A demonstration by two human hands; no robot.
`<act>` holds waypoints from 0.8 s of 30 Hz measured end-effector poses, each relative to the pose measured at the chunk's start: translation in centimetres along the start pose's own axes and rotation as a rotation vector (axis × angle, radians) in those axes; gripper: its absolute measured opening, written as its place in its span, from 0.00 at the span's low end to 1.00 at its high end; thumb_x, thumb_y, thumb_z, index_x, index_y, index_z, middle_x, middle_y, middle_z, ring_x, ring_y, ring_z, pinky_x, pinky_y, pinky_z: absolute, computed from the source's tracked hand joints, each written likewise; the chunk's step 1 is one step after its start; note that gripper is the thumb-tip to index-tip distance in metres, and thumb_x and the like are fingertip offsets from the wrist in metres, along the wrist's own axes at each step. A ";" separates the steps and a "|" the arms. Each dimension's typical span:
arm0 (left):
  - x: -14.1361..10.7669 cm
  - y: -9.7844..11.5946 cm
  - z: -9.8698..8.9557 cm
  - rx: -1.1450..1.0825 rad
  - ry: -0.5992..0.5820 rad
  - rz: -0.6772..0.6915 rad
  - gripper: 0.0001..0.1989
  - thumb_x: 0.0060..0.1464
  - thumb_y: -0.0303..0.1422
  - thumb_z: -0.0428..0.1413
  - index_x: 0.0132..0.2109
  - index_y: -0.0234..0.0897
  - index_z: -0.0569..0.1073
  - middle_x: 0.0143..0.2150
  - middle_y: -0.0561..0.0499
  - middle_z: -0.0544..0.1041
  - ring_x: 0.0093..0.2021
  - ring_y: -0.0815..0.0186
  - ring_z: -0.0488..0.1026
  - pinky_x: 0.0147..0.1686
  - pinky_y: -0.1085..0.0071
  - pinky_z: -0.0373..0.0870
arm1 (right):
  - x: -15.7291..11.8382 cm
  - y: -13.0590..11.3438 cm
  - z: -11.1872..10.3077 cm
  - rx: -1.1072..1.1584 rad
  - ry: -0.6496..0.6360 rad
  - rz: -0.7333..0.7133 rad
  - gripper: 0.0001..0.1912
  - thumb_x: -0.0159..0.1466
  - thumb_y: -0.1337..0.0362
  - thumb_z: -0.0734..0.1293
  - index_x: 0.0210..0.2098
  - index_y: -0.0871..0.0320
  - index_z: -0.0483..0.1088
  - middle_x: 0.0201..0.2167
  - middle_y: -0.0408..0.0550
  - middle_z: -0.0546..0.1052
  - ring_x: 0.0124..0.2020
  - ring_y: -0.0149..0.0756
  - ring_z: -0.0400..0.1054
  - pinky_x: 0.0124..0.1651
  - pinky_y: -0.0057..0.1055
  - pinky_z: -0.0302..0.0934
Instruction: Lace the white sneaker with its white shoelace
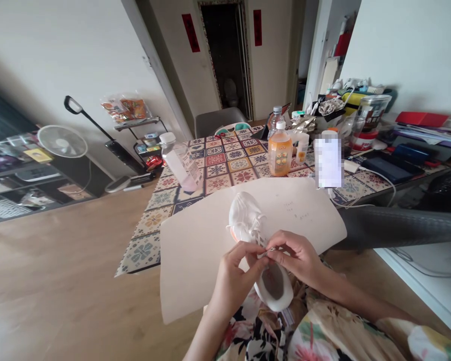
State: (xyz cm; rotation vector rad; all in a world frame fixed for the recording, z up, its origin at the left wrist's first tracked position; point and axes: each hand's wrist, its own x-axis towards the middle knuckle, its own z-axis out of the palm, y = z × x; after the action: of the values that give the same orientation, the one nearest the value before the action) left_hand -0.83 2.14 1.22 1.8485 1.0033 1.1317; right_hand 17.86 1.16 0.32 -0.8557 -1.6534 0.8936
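A white sneaker [248,220] lies on a large sheet of white paper [195,250] at the near edge of the table, toe pointing away from me. My left hand [235,273] and my right hand [298,258] meet over the shoe's middle. Both pinch its white lace [261,235] between thumb and fingers. The heel opening shows just under my hands, above my flowered clothing.
A patterned tablecloth [225,165] covers the table. On it stand an orange drink bottle [280,150], a clear bottle [180,163] and cluttered containers at the back right. A dark chair back [398,225] is at right. A fan [62,141] and shelves stand at left.
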 end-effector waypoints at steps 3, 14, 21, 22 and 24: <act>-0.3 0.3 0.3 0.019 0.055 0.075 0.03 0.53 0.26 0.61 0.35 0.38 0.78 0.30 0.52 0.78 0.30 0.66 0.74 0.34 0.71 0.71 | -0.1 -0.1 0.1 0.008 0.016 0.022 0.12 0.70 0.55 0.65 0.36 0.56 0.73 0.30 0.45 0.77 0.33 0.33 0.72 0.37 0.25 0.65; -0.4 0.2 0.9 -0.028 0.135 0.200 0.08 0.52 0.20 0.60 0.33 0.38 0.76 0.29 0.53 0.78 0.30 0.67 0.75 0.34 0.73 0.71 | -0.1 -0.8 0.0 -0.089 -0.001 -0.075 0.04 0.68 0.68 0.65 0.41 0.55 0.72 0.36 0.45 0.77 0.37 0.33 0.73 0.41 0.26 0.67; -0.3 -0.5 0.6 -0.068 0.155 0.256 0.06 0.54 0.25 0.63 0.37 0.41 0.81 0.30 0.53 0.80 0.31 0.67 0.75 0.33 0.75 0.71 | 0.1 -1.4 -0.5 -0.273 -0.086 -0.168 0.06 0.69 0.68 0.65 0.45 0.55 0.72 0.43 0.50 0.73 0.47 0.38 0.69 0.50 0.32 0.64; -0.3 -0.5 0.6 -0.072 0.157 0.250 0.05 0.55 0.26 0.64 0.36 0.41 0.81 0.30 0.52 0.80 0.31 0.67 0.75 0.34 0.74 0.71 | 0.1 -1.3 -0.5 -0.276 -0.076 -0.161 0.05 0.70 0.67 0.65 0.44 0.55 0.73 0.42 0.50 0.72 0.47 0.38 0.68 0.50 0.33 0.63; -0.3 -0.5 0.7 -0.083 0.149 0.224 0.02 0.55 0.28 0.64 0.34 0.40 0.80 0.30 0.52 0.79 0.31 0.67 0.75 0.34 0.73 0.71 | 0.1 -1.2 -0.5 -0.234 -0.082 -0.115 0.04 0.70 0.65 0.66 0.40 0.55 0.73 0.41 0.48 0.71 0.47 0.39 0.67 0.51 0.34 0.63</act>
State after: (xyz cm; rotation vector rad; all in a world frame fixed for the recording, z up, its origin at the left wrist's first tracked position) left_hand -0.39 1.95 0.42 1.8654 0.8318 1.4405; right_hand 18.22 0.81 1.52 -0.8811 -1.8852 0.6722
